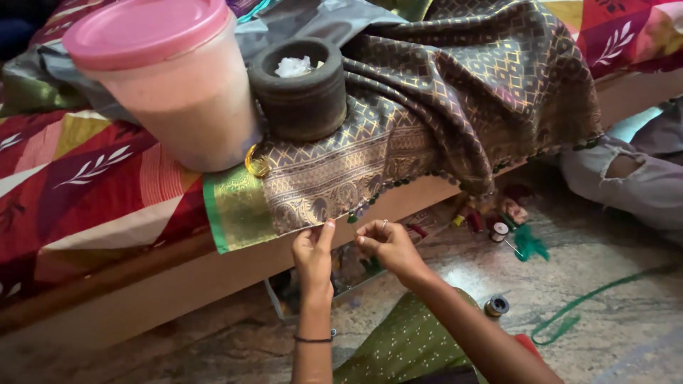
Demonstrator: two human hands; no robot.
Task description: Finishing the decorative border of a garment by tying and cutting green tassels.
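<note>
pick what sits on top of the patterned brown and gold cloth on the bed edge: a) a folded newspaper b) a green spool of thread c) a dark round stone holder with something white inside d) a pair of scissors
c: a dark round stone holder with white material in its hollow rests on the patterned cloth, beside a pink-lidded tub; both hands, left hand and right hand, work at the cloth's lower edge.
</note>
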